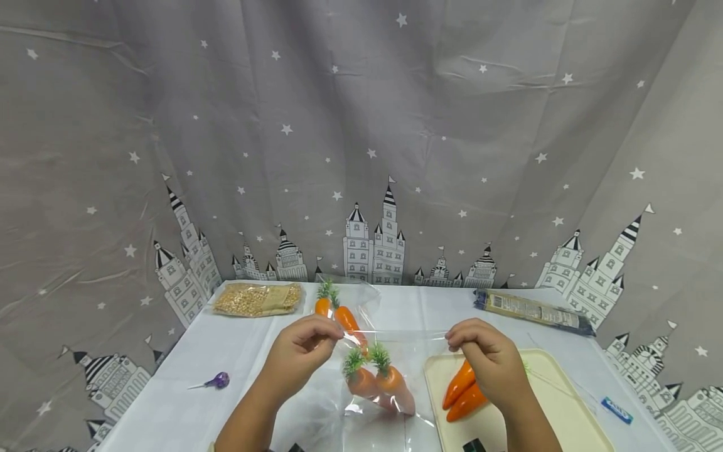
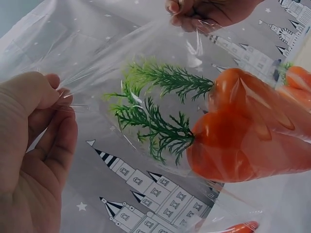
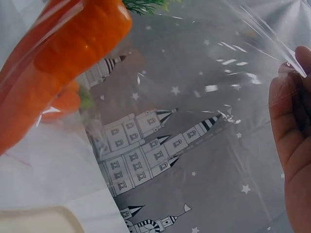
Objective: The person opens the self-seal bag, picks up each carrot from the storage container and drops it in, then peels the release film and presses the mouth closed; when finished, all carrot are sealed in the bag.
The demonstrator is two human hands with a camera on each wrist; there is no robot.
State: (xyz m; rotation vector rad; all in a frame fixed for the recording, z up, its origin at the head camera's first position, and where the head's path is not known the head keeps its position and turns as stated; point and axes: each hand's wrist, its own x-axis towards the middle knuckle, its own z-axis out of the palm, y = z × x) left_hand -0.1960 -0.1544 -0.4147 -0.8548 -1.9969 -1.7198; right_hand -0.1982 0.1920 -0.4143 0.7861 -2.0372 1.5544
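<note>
I see both hands raised over the table (image 1: 186,376), holding a clear bag (image 1: 384,376) between them by its top edge. The left hand (image 1: 302,351) pinches one corner of the mouth with curled fingers and thumb; the right hand (image 1: 488,358) pinches the opposite corner the same way. The film is pulled taut between the two grips, which I judge keeps the mouth up and lets the load hang below.

Two carrots (image 1: 378,383) sit inside the bag, below and between the hands, green tops upward. The left wrist view confirms them behind the film, side by side and touching (image 2: 243,141).

Under the right hand lies a cream tray (image 1: 565,402) with two more loose carrots (image 1: 463,392) on it, just beside the bag. Beyond the left hand lies a second bag with carrots (image 1: 339,311); whether it is sealed I cannot tell at this distance.

Further out from the left hand: a packet of grain (image 1: 257,299) and a purple lollipop (image 1: 217,380). Beyond the right hand lies a long dark packet (image 1: 533,312); to its outer side, a small blue item (image 1: 617,410).
</note>
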